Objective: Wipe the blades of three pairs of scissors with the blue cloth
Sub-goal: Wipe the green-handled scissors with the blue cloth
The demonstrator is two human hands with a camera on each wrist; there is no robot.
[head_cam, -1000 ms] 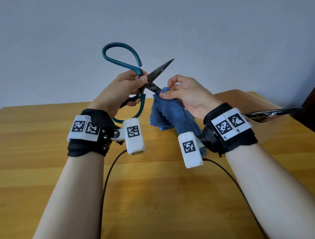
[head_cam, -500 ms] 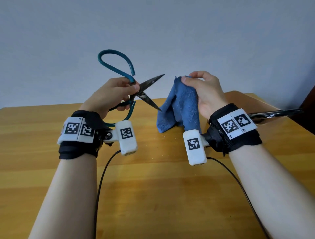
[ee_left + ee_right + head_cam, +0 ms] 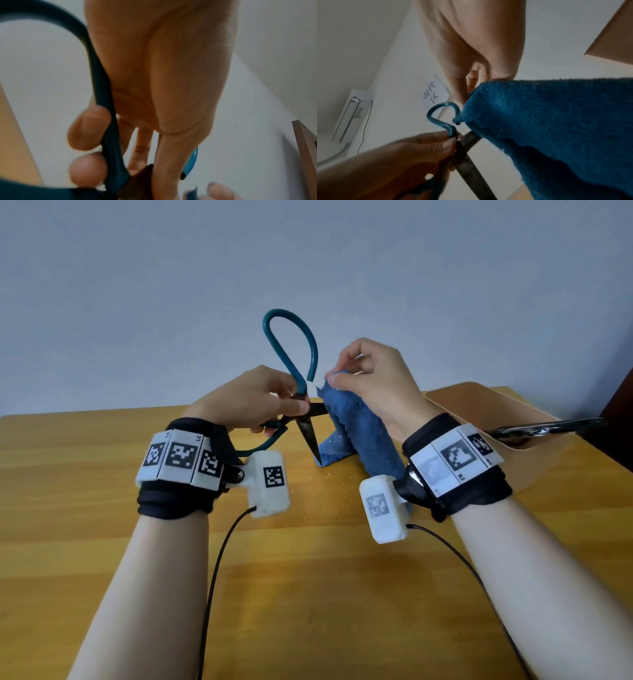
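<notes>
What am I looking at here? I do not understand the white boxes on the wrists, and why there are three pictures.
A person is cleaning scissors. The white boxes are small cameras strapped to each wrist; a third camera sits on the head. So one picture looks down at both hands, and two look along each hand. The left hand grips open green-handled scissors near the pivot. The right hand pinches a blue cloth hanging to the wooden table. Another pair of scissors lies at the right.
</notes>
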